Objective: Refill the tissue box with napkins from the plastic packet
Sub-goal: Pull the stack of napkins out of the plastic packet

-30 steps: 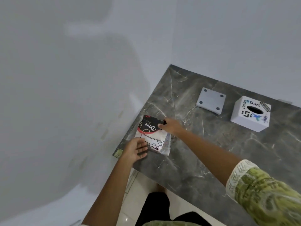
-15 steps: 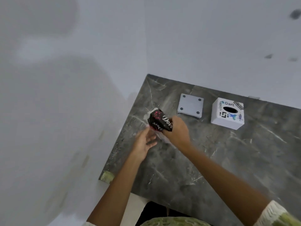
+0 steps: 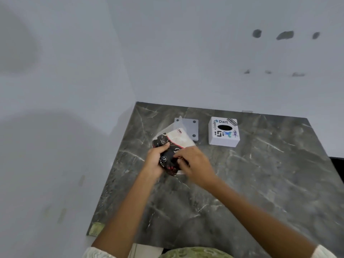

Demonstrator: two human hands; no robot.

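Note:
A plastic packet of napkins (image 3: 174, 146), black-printed at its near end and clear over white napkins at its far end, is lifted above the dark marble table (image 3: 242, 183). My left hand (image 3: 156, 161) grips its black end from the left. My right hand (image 3: 193, 164) pinches the same end from the right. The white tissue box (image 3: 224, 131), with stickers and an oval slot on top, stands behind and to the right, untouched.
A flat white square plate with corner holes (image 3: 189, 128), partly hidden by the packet, lies left of the box. White walls border the table at the back and the left. The table's left edge runs close beside my left arm.
The packet was lying flat near the table's left edge; both hands have lifted it off the table and hold it up in front of the white plate.

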